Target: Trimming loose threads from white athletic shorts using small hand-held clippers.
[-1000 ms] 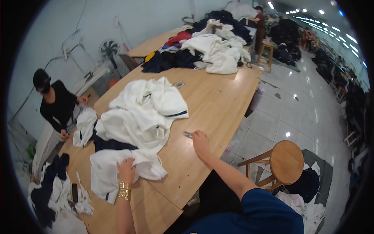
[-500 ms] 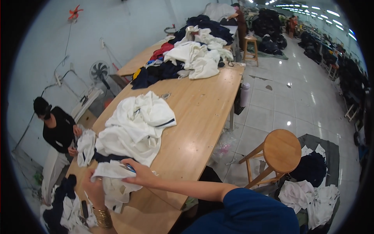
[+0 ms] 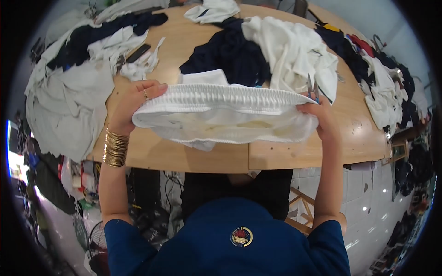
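Note:
A white garment with a gathered elastic waistband (image 3: pixel 225 97) is stretched wide between my hands, above the near edge of the table. Its waist opening faces me and shows the inside. My left hand (image 3: pixel 133 103), with gold bangles at the wrist, grips one end of the band. At the other end, my right hand (image 3: pixel 320 115) pinches the band and also holds small scissors (image 3: pixel 312 87), blades pointing up. Just beyond the garment lie a dark navy cloth heap (image 3: pixel 225 55) and a white cloth pile (image 3: pixel 294 48).
On the wooden table (image 3: pixel 184 158), grey-white cloth (image 3: pixel 69 106) hangs over the left edge near a black oblong object (image 3: pixel 138 53). More white garments (image 3: pixel 384 92) and dark ones lie at the right. A wooden stool (image 3: pixel 301 214) stands below the table.
My view has swung left and down to face the table. The white garment, earlier bunched between my hands, is now spread open by its waistband. The scissors stay in my right hand.

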{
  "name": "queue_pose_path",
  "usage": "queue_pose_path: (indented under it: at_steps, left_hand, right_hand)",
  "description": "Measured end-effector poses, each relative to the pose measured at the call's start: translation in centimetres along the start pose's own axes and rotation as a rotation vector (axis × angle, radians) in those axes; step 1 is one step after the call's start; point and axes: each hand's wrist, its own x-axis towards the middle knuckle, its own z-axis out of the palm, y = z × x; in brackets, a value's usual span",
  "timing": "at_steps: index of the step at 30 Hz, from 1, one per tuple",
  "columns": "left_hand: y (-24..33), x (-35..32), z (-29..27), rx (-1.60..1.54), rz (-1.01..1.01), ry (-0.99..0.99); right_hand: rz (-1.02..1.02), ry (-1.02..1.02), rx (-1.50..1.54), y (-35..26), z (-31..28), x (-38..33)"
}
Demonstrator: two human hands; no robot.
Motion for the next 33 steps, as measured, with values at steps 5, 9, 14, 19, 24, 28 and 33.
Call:
queue_pose_path:
  at_steps: [5, 9, 14, 19, 24, 28, 33]
  left_hand:
    - [-3.4, -0.8, -0.2, -0.186, -0.081, 0.051]
    - [-4.8, -0.1, -0.3, -0.223, -0.102, 0.026]
    - [-7.9, 2.7, -0.5, 0.203, 0.021, 0.084]
    - [-10.3, 2.1, 3.2, 0.977, 0.683, 0.267]
    - [-10.3, -3.3, 7.0, 0.626, 0.279, 0.113]
    - [-9.9, -0.8, 8.1, 0.639, 0.298, 0.160]
    - [-12.3, 3.5, 7.2, 0.685, 0.396, -0.058]
  right_hand:
    - [0.177, -0.112, 0.060, -0.4, 0.9, -0.2]
    - [0.218, -0.105, 0.082, -0.2, 1.2, 0.1]
    - [0.251, -0.054, 0.010, 2.3, 1.4, 1.9]
    - [0.100, 0.247, -0.852, 11.2, -1.8, 2.2]
    - [0.093, 0.319, -0.494, 10.1, -0.9, -0.9]
    - [-0.111, 0.194, -0.559, 7.8, 3.1, -0.8]
    - [-0.168, -0.150, -0.787, 9.2, 4.4, 0.8]
